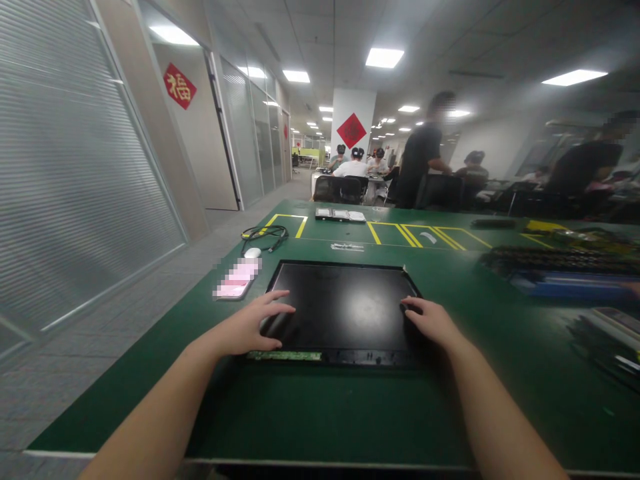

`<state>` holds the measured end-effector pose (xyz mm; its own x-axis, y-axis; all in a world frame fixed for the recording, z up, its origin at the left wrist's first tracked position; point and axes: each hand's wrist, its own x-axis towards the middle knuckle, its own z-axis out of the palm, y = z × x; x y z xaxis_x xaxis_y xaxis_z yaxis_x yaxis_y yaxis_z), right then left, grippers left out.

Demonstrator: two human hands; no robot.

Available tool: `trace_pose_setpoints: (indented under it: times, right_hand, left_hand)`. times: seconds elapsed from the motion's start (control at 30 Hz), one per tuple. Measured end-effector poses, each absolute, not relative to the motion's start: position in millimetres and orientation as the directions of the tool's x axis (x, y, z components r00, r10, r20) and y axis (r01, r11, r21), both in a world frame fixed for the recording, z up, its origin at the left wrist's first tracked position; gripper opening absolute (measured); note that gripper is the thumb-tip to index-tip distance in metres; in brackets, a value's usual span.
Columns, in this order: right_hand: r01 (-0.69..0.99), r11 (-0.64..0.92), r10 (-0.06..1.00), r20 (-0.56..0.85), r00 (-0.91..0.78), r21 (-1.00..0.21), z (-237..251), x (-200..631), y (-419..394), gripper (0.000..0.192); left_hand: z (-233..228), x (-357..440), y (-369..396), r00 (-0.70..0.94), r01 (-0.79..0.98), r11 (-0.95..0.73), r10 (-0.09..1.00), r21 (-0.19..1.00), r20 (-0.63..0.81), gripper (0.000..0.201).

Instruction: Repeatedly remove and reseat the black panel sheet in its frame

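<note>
A black flat display panel [340, 307] lies on the green table in front of me, with a strip of green circuit board [285, 356] along its near left edge. My left hand [255, 325] is over the panel's left side, thumb and fingers spread apart. Across from it, my right hand [430, 320] rests at the panel's right edge, its fingers bent and a gap between thumb and forefinger. A dark spot shows by the right fingertips; I cannot tell whether it is an object or a reflection.
A phone [237, 279], a white mouse [253, 253] and a coiled black cable [265, 235] lie to the left. Small flat metallic units [340, 215] sit beyond the panel. Blurred dark and blue parts [565, 283] occupy the right side. Several people are in the background.
</note>
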<state>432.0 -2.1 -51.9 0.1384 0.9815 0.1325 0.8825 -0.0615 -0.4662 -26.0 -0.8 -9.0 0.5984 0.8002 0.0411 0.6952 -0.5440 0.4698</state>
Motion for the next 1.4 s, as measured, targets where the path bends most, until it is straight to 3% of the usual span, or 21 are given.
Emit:
trace_pose_setpoints:
  times: [0.33,0.47,0.6,0.73,1.07,1.17,1.4]
  right_hand:
    - [0.866,-0.071,0.97,0.168,0.176,-0.496,-53.1,435.0,-1.8,0.036]
    - [0.858,-0.076,0.943,0.244,0.228,-0.508,-54.4,440.0,1.1,0.034]
    - [0.901,-0.104,0.905,0.335,0.262,-0.421,-58.6,451.4,6.2,0.035]
    - [0.901,-0.265,0.912,0.216,0.35,-0.343,-66.8,460.5,10.3,0.04]
    - [0.93,-0.293,0.92,0.198,0.337,-0.224,-75.5,463.0,14.4,0.044]
    - [0.92,-0.288,0.92,0.19,0.342,-0.265,-76.7,466.4,16.3,0.042]
    - [0.814,-0.253,0.904,0.174,0.392,-0.523,-82.2,477.1,16.9,0.039]
  left_hand:
    - [-7.9,-25.4,0.0,0.571,0.72,-0.495,0.821,0.486,-0.008,0.063]
    - [-10.1,-25.0,2.4,0.514,0.762,-0.467,0.857,0.449,0.02,0.062]
    - [-19.8,-27.2,11.1,0.406,0.834,-0.402,0.911,0.377,0.072,0.063]
    - [-28.8,-31.5,19.0,0.336,0.887,-0.351,0.936,0.299,0.101,0.061]
    - [-28.6,-28.3,22.5,0.312,0.915,-0.327,0.945,0.235,0.1,0.048]
    - [-30.3,-27.4,22.6,0.301,0.912,-0.319,0.947,0.258,0.109,0.047]
    - [-34.7,-26.1,23.0,0.243,0.935,-0.262,0.964,0.241,0.106,0.05]
